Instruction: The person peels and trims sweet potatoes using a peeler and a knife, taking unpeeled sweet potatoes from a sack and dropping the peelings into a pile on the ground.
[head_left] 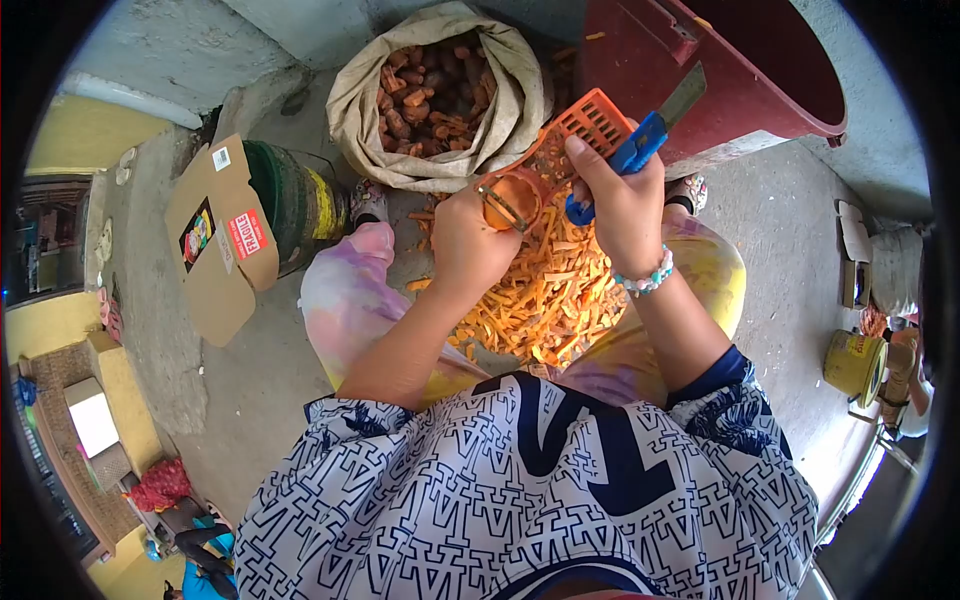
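Observation:
My left hand [470, 240] is closed around a peeled orange root, seemingly a carrot [513, 198], whose round end faces up. Across that end lies the metal blade of an orange peeler [592, 118] with a slotted, grid-like handle. My right hand [628, 205] grips this peeler, and also a blue-handled knife [640, 145] whose blade points up and away. Below both hands, a heap of orange peelings [545, 300] covers the floor between my legs. In front stands an open cloth sack [350, 110] with many reddish-brown roots [420, 105] inside.
A large dark red tub [690, 110] stands at the front right, close to my right hand. To the left is a dark green bucket [290, 200] with a cardboard flap [225, 240] against it. A yellow bucket [855, 367] sits far right. Other people are partly visible at both lower edges.

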